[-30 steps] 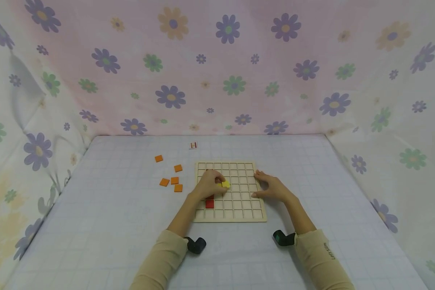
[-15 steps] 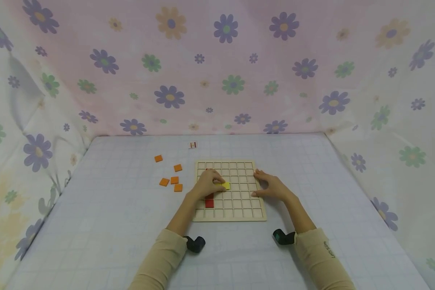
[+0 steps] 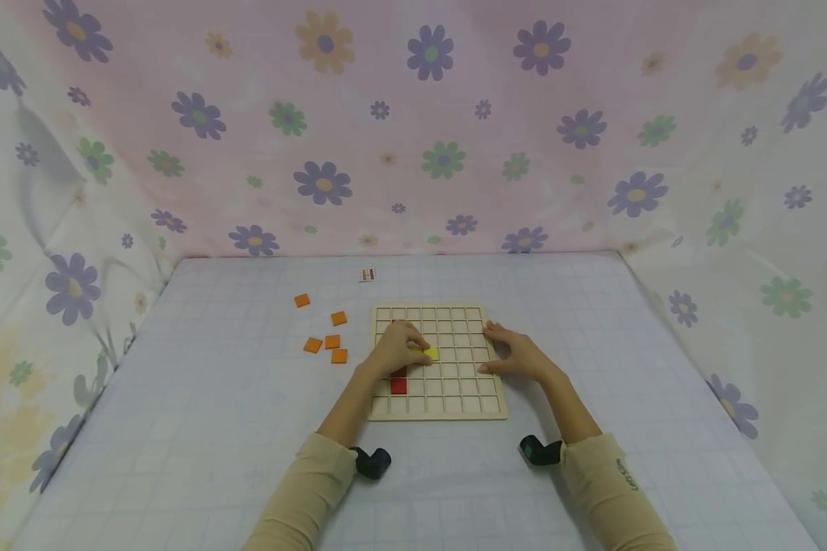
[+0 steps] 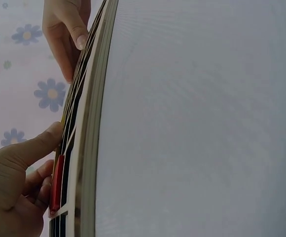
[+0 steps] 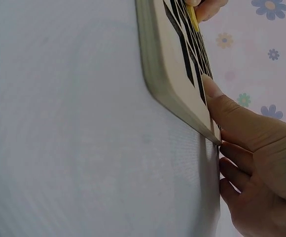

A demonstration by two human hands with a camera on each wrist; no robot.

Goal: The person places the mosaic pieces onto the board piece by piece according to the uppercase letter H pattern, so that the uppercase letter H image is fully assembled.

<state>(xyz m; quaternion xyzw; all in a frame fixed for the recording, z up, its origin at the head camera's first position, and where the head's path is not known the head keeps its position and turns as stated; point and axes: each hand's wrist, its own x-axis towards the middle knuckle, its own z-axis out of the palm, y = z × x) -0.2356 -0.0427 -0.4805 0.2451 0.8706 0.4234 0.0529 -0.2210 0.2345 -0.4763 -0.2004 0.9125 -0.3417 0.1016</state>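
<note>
A wooden grid board (image 3: 467, 387) lies on the cloth-covered table. Over its left half is my left hand (image 3: 391, 350), thumb and index fingertips pinching a small yellow square tile (image 3: 432, 353) in a cell. In the left wrist view, the left thumb (image 4: 42, 143) reaches the board's face beside a red tile (image 4: 57, 182). Another red tile (image 3: 399, 386) sits in a cell below this hand, which partly covers other coloured tiles. At the board's right edge rests my right hand (image 3: 518, 358), thumb and index finger spread apart; its thumb (image 5: 217, 96) touches the board's face in the right wrist view.
Several orange square tiles, one of them (image 3: 339, 356) nearest the board, lie loose to its left. Behind the board is a small printed card (image 3: 367, 275). A flowered curtain (image 3: 413, 138) closes off the back and sides of the table.
The yellow tile, tilted between the left fingertips a second ago, now lies flat in the grid and has shifted slightly right. The right hand stays at the board's edge.
</note>
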